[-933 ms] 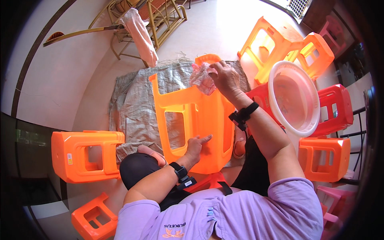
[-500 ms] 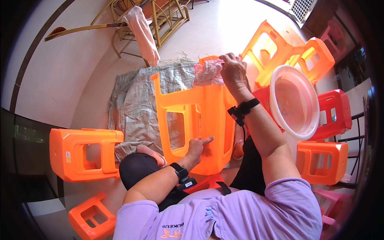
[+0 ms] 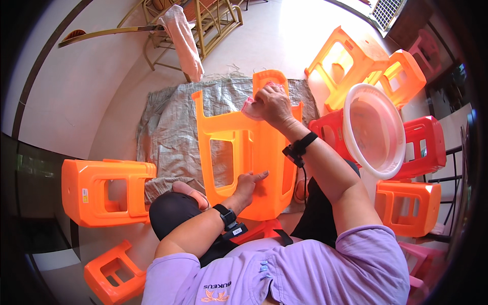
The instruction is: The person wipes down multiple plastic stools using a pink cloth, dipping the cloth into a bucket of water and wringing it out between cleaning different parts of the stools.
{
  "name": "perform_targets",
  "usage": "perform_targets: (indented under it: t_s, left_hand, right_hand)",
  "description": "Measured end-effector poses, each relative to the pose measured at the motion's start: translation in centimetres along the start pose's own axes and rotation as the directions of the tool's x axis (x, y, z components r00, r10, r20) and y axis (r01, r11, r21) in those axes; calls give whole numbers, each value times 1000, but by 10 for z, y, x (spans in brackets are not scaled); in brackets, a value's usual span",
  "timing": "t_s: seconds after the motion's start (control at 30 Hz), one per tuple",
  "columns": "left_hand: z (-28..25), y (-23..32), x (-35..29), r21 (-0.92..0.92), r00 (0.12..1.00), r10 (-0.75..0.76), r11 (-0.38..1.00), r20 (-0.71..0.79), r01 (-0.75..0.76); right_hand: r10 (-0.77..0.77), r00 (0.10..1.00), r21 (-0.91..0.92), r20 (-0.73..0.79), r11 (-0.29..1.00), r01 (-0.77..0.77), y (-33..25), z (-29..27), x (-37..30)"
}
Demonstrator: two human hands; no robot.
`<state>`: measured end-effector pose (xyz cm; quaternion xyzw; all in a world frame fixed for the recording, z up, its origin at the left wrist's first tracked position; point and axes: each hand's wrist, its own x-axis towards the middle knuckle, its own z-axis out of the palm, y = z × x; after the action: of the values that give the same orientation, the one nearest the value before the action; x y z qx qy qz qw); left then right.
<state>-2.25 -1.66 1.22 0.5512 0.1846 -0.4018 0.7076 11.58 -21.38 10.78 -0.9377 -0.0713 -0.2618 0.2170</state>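
Over a grey sheet (image 3: 170, 129), right hand (image 3: 274, 104) grips a pink cloth (image 3: 250, 110) against an orange stool (image 3: 274, 162), left hand (image 3: 245, 187) touches the stool, grip unclear

From the person's head we look down and forward through a wide fisheye, close above the lavender shirt (image 3: 305, 262), left hand (image 3: 246, 187) and right hand (image 3: 274, 104), the bamboo-framed chair (image 3: 198, 12) farther off.

Lit from the far side, blown out on the floor (image 3: 300, 40); dim at near left, bowed and blackened toward the rim.
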Motion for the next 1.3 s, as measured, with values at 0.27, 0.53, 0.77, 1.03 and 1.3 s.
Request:
perform_targets:
  t_s: [0.27,0.53,0.77,1.03,1.3]
  left_hand:
    - [8,7,-15,2,998,40,999,-46,-40]
    - [-1,8,-4,10,998,32,999,59,-33]
    - [-2,1,0,86,989,87,993,-119,-77]
    - [0,17,-14,-152,998,65,986,1,-64]
    - [-8,28,-21,-193,987,138,969,-86,-152]
  right_hand:
    - [91,985,48,-144,995,-85,15,-16,10]
    - [-82,995,-283,58,954,95,10,8,1]
    - [-31,996,-444,-80,896,-8,5,29,-8]
    - [372,894,11,-249,924,-382,4,28,-11]
    - [219,947,-161,-236,952,-260,-11,38,-30]
